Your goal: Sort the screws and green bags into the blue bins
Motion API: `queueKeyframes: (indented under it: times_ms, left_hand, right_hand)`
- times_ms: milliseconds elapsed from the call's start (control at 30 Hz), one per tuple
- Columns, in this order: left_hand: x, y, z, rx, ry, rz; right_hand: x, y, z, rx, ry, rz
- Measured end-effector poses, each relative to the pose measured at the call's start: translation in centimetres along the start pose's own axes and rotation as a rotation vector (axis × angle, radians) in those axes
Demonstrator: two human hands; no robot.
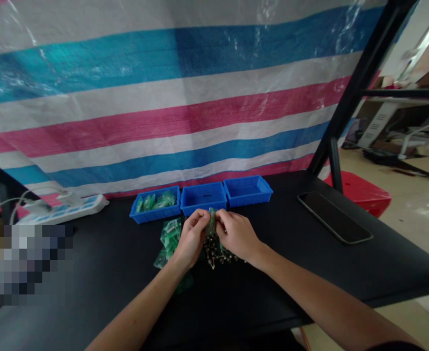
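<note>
My left hand (pixel 193 234) and my right hand (pixel 236 233) meet over the middle of the black table. Between their pinched fingers is a small clear plastic bag (pixel 212 222), gripped from both sides. What the bag contains is too small to make out. Just below lies a pile of small dark metal pieces (pixel 214 251), partly covered by my hands. To the left of my left hand, several small green-tinted plastic bags (pixel 170 239) lie in a loose heap, some of them behind my wrist.
Three blue trays stand in a row behind my hands: the left tray (pixel 156 215) holds green bags, beside a middle tray (pixel 204 199) and a right tray (pixel 249 199). A phone (pixel 334 218) lies at right, a white power strip (pixel 66 209) at left. Striped sheeting (pixel 185 117) hangs behind.
</note>
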State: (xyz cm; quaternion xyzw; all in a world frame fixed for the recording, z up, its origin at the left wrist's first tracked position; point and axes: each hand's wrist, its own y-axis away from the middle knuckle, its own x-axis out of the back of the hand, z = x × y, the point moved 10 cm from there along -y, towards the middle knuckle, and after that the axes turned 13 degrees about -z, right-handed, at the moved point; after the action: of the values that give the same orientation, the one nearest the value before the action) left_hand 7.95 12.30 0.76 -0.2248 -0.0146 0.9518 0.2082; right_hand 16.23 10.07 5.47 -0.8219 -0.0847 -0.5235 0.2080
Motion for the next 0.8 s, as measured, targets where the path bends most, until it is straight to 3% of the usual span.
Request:
queueKeyframes:
  times_ms: [267,467,633,800]
  left_hand:
    - [0.0,0.0,0.4,-0.016,0.051,-0.018]
    - [-1.0,0.2,0.5,-0.038,0.049,-0.050]
    - [-1.3,0.5,0.8,-0.067,-0.009,-0.045]
    - [-1.1,0.8,0.2,-0.069,-0.135,-0.037]
  right_hand:
    - [0.3,0.0,-0.3,0.126,-0.199,-0.004]
    - [0.3,0.2,0.2,-0.019,-0.029,0.007]
    - [0.7,0.4,0.0,-0.036,0.071,0.056]
    - [0.5,0.4,0.2,-0.095,0.165,0.015]
